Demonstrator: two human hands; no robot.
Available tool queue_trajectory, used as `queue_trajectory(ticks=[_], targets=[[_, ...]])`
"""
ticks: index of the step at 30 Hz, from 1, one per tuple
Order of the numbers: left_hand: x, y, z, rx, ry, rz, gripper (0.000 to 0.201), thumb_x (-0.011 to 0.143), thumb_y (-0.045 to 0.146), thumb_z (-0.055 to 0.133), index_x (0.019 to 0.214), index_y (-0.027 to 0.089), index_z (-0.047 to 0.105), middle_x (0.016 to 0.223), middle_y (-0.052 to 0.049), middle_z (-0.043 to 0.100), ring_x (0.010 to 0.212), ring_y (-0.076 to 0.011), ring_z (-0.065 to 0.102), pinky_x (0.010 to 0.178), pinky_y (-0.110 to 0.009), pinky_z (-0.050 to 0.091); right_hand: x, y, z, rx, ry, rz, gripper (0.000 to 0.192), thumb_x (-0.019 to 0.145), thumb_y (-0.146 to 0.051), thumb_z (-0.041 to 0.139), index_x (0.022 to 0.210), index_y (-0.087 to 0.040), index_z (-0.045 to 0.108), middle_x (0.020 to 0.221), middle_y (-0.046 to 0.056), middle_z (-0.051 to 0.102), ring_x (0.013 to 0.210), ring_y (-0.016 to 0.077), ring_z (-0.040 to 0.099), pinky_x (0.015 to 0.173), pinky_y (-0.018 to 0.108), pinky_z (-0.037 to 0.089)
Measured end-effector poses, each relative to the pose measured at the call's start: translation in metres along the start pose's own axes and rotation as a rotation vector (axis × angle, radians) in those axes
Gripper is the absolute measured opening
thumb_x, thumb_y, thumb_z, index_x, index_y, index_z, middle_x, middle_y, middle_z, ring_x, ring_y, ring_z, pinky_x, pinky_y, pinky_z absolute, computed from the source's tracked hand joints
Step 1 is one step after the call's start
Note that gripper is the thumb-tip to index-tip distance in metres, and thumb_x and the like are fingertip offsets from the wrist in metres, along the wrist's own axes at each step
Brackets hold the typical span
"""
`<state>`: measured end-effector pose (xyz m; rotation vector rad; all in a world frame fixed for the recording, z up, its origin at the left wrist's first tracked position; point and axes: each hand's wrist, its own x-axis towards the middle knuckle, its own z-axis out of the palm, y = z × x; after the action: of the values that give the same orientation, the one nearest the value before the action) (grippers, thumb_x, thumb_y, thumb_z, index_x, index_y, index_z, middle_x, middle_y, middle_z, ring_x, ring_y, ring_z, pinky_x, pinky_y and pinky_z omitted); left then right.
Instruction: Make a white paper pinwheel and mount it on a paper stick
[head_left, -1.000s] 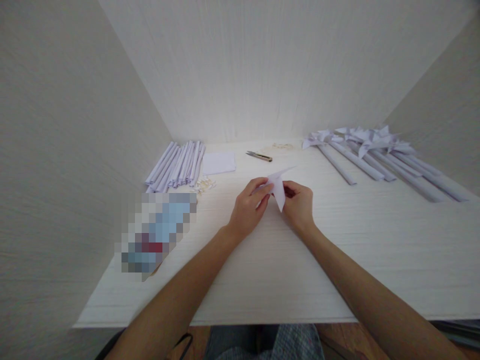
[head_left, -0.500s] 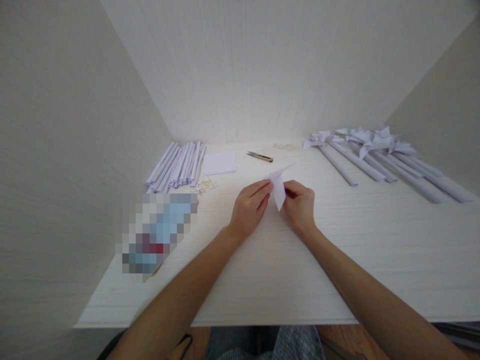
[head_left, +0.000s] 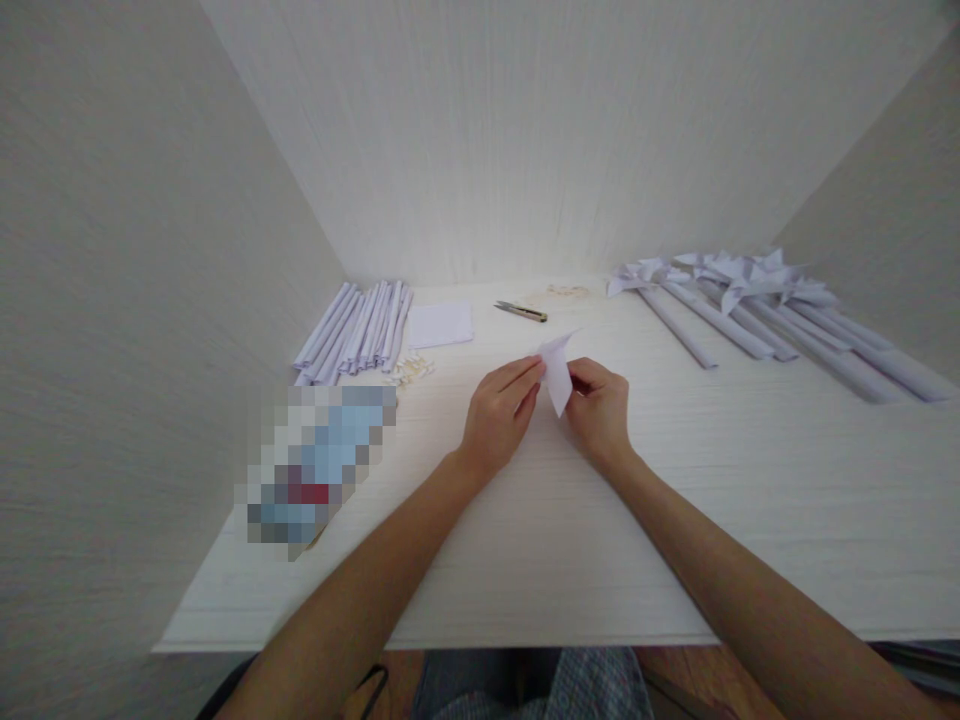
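The top tip of the paper (head_left: 557,375) has swung a little to the left since the earlier frame, while both hands stay in nearly the same spot. The paper, white and folded to points, is between the hands, nearer the person than the snips (head_left: 521,311) and slightly to their right. The person's left hand (head_left: 491,415) holds its left side, the fingers stretched out and brought together on it. The right hand (head_left: 604,410) is at its right edge with fingers curled narrow; their tips are hidden behind the paper, so one cannot tell whether they pinch it.

The snips lie on the white table (head_left: 555,570), points to the left. Just left of them is a square of sheets (head_left: 441,325), and farther left a pile of paper rolls (head_left: 364,330). Small pale bits (head_left: 411,369) are scattered left of the snips and nearer the person; beyond those, nearer still, is a pixelated item (head_left: 322,460) that cannot be made out. More pale scraps (head_left: 568,292) lie just right of the snips. Well to the right of the snips, paper pinwheels (head_left: 750,285) lie overlapping, their sticks slanting toward the person.
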<state>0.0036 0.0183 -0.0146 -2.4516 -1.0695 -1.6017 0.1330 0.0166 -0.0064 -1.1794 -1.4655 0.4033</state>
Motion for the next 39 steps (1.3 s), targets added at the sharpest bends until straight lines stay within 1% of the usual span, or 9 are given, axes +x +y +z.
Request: queue_trajectory(ticks=[4, 10, 21, 28, 35, 39], targets=[[0.0, -0.0007, 0.0002, 0.013, 0.019, 0.025, 0.024, 0.081, 0.012, 0.047, 0.1, 0.013, 0.061, 0.103, -0.011, 0.066, 0.097, -0.0155, 0.061, 0.085, -0.031, 0.051, 0.0007, 0.0005, 0.0003, 0.006, -0.001, -0.02, 0.018, 0.065, -0.01, 0.05, 0.057, -0.017, 0.064, 0.058, 0.001, 0.061, 0.055, 0.0119, 0.054, 0.053, 0.024, 0.042], [-0.0006, -0.0014, 0.0002, -0.009, 0.007, 0.0, 0.024, 0.082, 0.014, 0.046, 0.101, 0.015, 0.061, 0.104, -0.01, 0.066, 0.098, -0.0153, 0.06, 0.086, -0.032, 0.051, 0.0002, 0.0014, 0.0009, 0.025, -0.014, -0.027, 0.018, 0.064, -0.009, 0.049, 0.058, -0.016, 0.064, 0.059, 0.001, 0.062, 0.055, 0.0117, 0.054, 0.052, 0.024, 0.042], [-0.0005, -0.002, 0.0008, -0.019, 0.016, 0.008, 0.024, 0.081, 0.012, 0.047, 0.101, 0.012, 0.061, 0.104, -0.012, 0.066, 0.098, -0.016, 0.06, 0.086, -0.032, 0.051, 0.0003, 0.0019, 0.0011, 0.024, -0.011, -0.039, 0.018, 0.063, -0.009, 0.049, 0.058, -0.016, 0.064, 0.059, 0.001, 0.062, 0.055, 0.0118, 0.053, 0.052, 0.024, 0.042], [-0.0009, -0.0019, 0.0011, -0.038, 0.004, -0.014, 0.026, 0.082, 0.014, 0.046, 0.104, 0.015, 0.06, 0.107, -0.01, 0.065, 0.1, -0.015, 0.06, 0.088, -0.032, 0.05, -0.0004, 0.0015, 0.0008, 0.026, 0.01, -0.03, 0.019, 0.064, -0.009, 0.048, 0.059, -0.017, 0.065, 0.058, 0.0, 0.06, 0.054, 0.0117, 0.053, 0.051, 0.024, 0.042], [-0.0003, -0.0008, 0.0006, -0.037, 0.005, -0.009, 0.025, 0.082, 0.013, 0.047, 0.103, 0.013, 0.06, 0.106, -0.011, 0.065, 0.099, -0.0152, 0.06, 0.087, -0.031, 0.051, -0.0007, 0.0027, 0.0018, 0.048, 0.024, -0.022, 0.019, 0.064, -0.009, 0.049, 0.06, -0.017, 0.066, 0.059, 0.001, 0.061, 0.054, 0.0122, 0.053, 0.05, 0.024, 0.042], [-0.0002, -0.0004, 0.0001, -0.044, -0.006, -0.028, 0.026, 0.082, 0.014, 0.046, 0.103, 0.015, 0.06, 0.106, -0.01, 0.065, 0.099, -0.015, 0.06, 0.088, -0.032, 0.05, -0.001, 0.0032, 0.0014, 0.051, 0.013, -0.033, 0.019, 0.065, -0.009, 0.048, 0.061, -0.017, 0.065, 0.059, 0.001, 0.061, 0.054, 0.0123, 0.053, 0.051, 0.025, 0.042]])
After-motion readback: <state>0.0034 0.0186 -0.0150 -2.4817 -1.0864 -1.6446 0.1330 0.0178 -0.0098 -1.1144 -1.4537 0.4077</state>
